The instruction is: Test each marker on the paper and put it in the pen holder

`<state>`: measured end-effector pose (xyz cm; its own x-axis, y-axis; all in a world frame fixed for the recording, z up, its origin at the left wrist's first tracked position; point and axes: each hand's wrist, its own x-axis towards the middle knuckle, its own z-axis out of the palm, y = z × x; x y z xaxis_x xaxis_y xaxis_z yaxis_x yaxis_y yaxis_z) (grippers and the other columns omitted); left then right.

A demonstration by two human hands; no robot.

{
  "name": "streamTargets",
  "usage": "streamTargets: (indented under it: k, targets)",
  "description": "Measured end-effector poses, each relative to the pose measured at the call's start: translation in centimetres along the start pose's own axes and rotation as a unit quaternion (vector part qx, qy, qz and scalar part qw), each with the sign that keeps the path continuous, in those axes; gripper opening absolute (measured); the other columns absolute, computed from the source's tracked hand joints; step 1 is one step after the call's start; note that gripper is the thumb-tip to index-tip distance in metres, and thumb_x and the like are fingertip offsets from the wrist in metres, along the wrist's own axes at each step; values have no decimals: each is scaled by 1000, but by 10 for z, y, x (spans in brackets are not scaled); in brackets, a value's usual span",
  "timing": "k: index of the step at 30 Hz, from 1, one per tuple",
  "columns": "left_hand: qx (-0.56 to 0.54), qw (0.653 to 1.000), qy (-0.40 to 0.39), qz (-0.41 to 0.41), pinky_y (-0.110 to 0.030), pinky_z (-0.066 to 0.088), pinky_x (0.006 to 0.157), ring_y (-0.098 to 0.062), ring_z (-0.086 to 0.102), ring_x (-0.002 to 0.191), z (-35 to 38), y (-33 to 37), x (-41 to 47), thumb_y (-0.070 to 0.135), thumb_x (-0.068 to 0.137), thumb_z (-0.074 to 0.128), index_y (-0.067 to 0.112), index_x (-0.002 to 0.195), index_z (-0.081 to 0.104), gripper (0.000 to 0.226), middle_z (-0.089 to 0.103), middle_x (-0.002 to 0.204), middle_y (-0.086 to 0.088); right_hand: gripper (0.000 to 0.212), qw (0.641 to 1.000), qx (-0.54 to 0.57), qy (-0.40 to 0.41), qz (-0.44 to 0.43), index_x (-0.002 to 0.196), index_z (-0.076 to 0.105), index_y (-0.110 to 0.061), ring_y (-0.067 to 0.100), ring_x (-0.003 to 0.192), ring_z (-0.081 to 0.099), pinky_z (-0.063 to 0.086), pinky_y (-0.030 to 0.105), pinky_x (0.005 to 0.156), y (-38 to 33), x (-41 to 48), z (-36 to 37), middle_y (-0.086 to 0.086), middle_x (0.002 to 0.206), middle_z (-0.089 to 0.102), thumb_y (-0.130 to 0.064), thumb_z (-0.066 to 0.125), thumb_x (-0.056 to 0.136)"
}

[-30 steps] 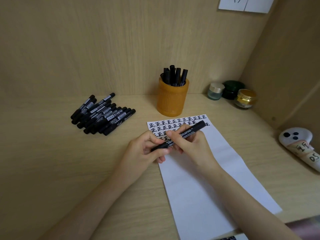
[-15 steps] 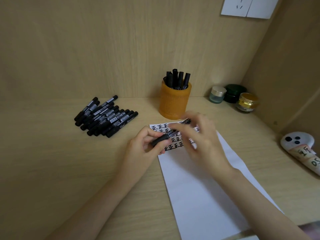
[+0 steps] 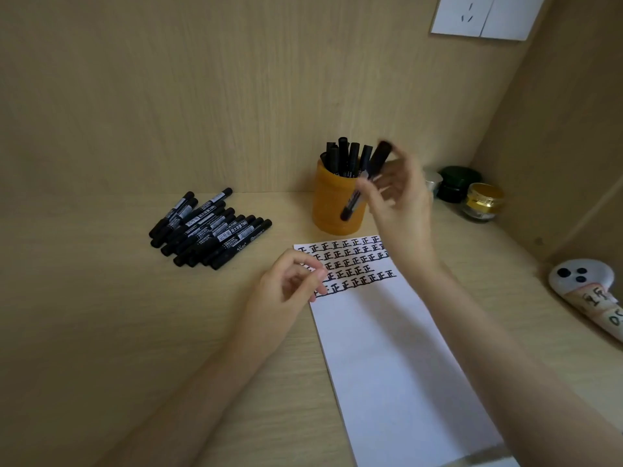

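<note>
Right hand (image 3: pixel 401 203) pinches one marker (image 3: pixel 352 203), tilted, raised just in front of the orange pen holder (image 3: pixel 328 207). Left hand (image 3: pixel 286 291) is loosely curled, holding nothing, at the left edge of the paper (image 3: pixel 387 348). Spare markers (image 3: pixel 209 230) lie piled far left on the worktop (image 3: pixel 135 315).

One cam only, worn on the person's head, wide-angle, looking fwd & down onto a wooden surface (image 3: pixel 101 325) in a corner. It sits close: both forearms come in from the bottom edge, left hand (image 3: pixel 286 288) near mid-frame, right hand (image 3: pixel 401 200) just right of centre by the pen holder (image 3: pixel 330 203). Back wall (image 3: pixel 202 96) fills the upper half, side wall (image 3: pixel 573 129) the right edge. Wall socket (image 3: pixel 482 15) is cropped at upper right, and the paper (image 3: pixel 397 365) runs off the bottom.
</note>
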<state>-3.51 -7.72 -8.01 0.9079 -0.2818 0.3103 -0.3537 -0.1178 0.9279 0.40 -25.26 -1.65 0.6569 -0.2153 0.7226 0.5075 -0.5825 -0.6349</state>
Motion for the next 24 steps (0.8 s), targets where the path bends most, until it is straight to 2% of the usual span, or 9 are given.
streamTargets:
  k: [2, 4, 6, 10, 14, 16, 19, 22, 24]
  targets:
    - [30, 1000, 2, 6, -20, 51, 68, -7, 64, 68, -1, -2, 0, 22, 90, 58, 24, 88, 60, 3, 71, 76, 6, 58, 999, 18, 24, -13, 138, 37, -18, 9, 76, 60, 50, 18, 74, -5, 21, 1, 2, 83, 59, -8, 65, 89]
    - [53, 999, 1, 7, -22, 52, 68, -7, 63, 68, -1, -3, 0, 21, 91, 58, 25, 87, 61, 6, 71, 75, 7, 58, 998, 15, 41, -35, 140, 33, -12, 18, 74, 63, 55, 26, 74, -7, 39, 5, 15, 85, 59, -4, 62, 89]
    - [67, 998, -1, 5, -23, 52, 68, -6, 63, 68, -1, -4, 1, 22, 91, 57, 26, 87, 61, 6, 70, 75, 9, 53, 997, -2, 57, -42, 138, 35, -11, 19, 73, 64, 56, 32, 74, -5, 54, 10, 13, 86, 59, -3, 59, 90]
    - [83, 996, 1, 9, -23, 53, 68, -3, 63, 68, -2, -5, 2, 22, 91, 57, 25, 88, 61, 6, 70, 76, 11, 48, 999, -33, 35, -24, 133, 41, -14, 16, 73, 64, 56, 32, 72, 4, 68, 20, 2, 85, 57, -3, 59, 90]
    - [99, 995, 5, 11, -37, 55, 71, -7, 64, 69, -3, -6, 3, 24, 91, 57, 24, 89, 62, 5, 70, 75, 12, 43, 998, -63, -19, -3, 132, 43, -17, 11, 72, 63, 55, 24, 66, 17, 65, 27, -8, 80, 55, -5, 57, 93]
    - [104, 994, 13, 10, -44, 54, 70, -12, 64, 68, -4, -6, 3, 26, 91, 56, 23, 90, 62, 6, 70, 76, 12, 37, 995, -89, -40, -7, 129, 48, -16, 10, 74, 62, 54, 24, 68, 26, 61, 28, -4, 89, 58, -8, 57, 94]
    - [109, 993, 33, 10, -49, 53, 70, -17, 64, 68, -6, -7, 4, 28, 90, 55, 26, 90, 61, 6, 69, 76, 14, 29, 990, -131, -42, -10, 124, 61, -12, 9, 81, 54, 50, 23, 77, 38, 57, 28, 5, 111, 52, -12, 56, 96]
    - [122, 991, 56, 2, -47, 54, 72, -12, 65, 70, -8, -9, 6, 32, 90, 54, 26, 91, 61, 9, 68, 75, 14, 30, 982, -179, -62, -26, 127, 62, -14, 13, 91, 49, 38, 17, 74, 44, 51, 28, 13, 117, 47, -14, 52, 98]
    - [144, 987, 70, -5, -40, 54, 75, -7, 64, 74, -9, -13, 9, 28, 91, 55, 25, 92, 61, 7, 68, 76, 13, 36, 967, -237, -85, -31, 135, 55, -18, 13, 92, 46, 34, 20, 69, 48, 48, 27, 11, 119, 46, -17, 49, 99]
